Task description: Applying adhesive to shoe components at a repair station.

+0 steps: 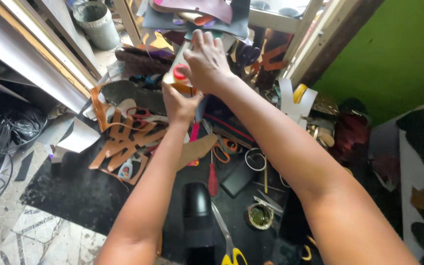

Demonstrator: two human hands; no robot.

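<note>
A small pale bottle with a red cap (pixel 179 72) is held up above the cluttered tabletop (pixel 74 196), in front of the window frame. The right hand (pixel 206 63) arches over it from above, its grip clenched on the bottle near the cap, while the left hand (pixel 179 104) comes up from below with its grip closed on the bottle's lower end, so the two seem to steady it between them, clear of the clutter underneath. Just below lie brown leather cut-outs (pixel 119 142), and nearer the person a red-handled tool (pixel 212 176), orange-handled scissors (pixel 222 149), a small round tin (pixel 260 216), yellow-handled scissors (pixel 229 245) and a black cylinder (pixel 196 211). A grey metal can (pixel 96 22) stands far left.
</note>
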